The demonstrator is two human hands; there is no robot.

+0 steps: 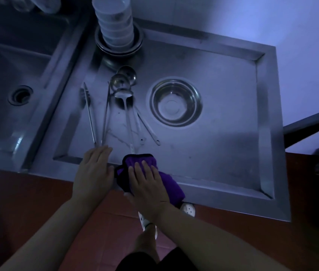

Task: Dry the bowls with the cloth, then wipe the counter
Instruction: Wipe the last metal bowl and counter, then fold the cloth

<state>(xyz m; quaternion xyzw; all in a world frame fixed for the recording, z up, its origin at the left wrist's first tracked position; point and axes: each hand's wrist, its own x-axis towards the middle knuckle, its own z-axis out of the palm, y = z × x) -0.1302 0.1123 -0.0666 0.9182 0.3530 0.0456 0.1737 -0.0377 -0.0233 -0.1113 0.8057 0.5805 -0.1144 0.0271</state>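
Observation:
A purple cloth [169,181] lies folded over the near rim of the steel counter [223,149]. My right hand [147,181] presses flat on the cloth with straight fingers. My left hand [94,171] rests flat on the counter's near edge just left of the cloth, holding nothing. One steel bowl [176,102] stands upright in the middle of the counter. A tall stack of white bowls [114,20] sits on several steel plates [119,46] at the back left.
Ladles [123,83] and tongs [91,112] lie on the counter's left part, handles toward me. A sink basin [8,85] with a drain is further left. Red floor tiles and my feet show below the counter edge. A dark rail [311,126] runs at the right.

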